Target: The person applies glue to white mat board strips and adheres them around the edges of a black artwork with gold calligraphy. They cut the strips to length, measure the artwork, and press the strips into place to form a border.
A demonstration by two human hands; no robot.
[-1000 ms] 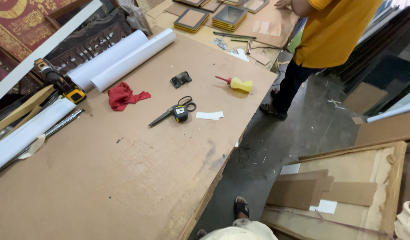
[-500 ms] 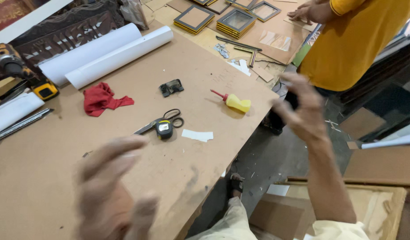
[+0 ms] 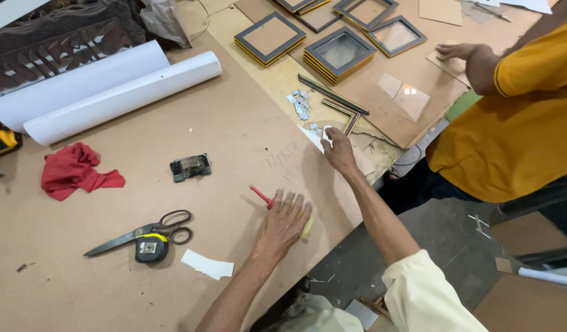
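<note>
My left hand (image 3: pixel 282 224) lies flat, fingers spread, on top of a yellow-handled tool (image 3: pixel 307 228) near the brown table's front edge. The tool's red tip (image 3: pixel 259 195) sticks out to the left of my fingers. Further back, my right hand (image 3: pixel 339 150) pinches a small white scrap (image 3: pixel 324 133) just above the tabletop, beside a flat white piece of paper (image 3: pixel 310 138) and short lengths of frame moulding (image 3: pixel 348 117).
Scissors (image 3: pixel 142 232), a black-and-yellow tape measure (image 3: pixel 151 248) and a white paper slip (image 3: pixel 207 265) lie left of my left hand. A red cloth (image 3: pixel 74 171), a small black device (image 3: pixel 190 166), two white rolls (image 3: pixel 111 92) and stacked picture frames (image 3: pixel 339 52) lie behind. A person in a yellow shirt (image 3: pixel 517 123) stands right.
My view has moved closer to the table. Both hands have come down from mid-air: the left onto the yellow tool, the right forward to the white scrap.
</note>
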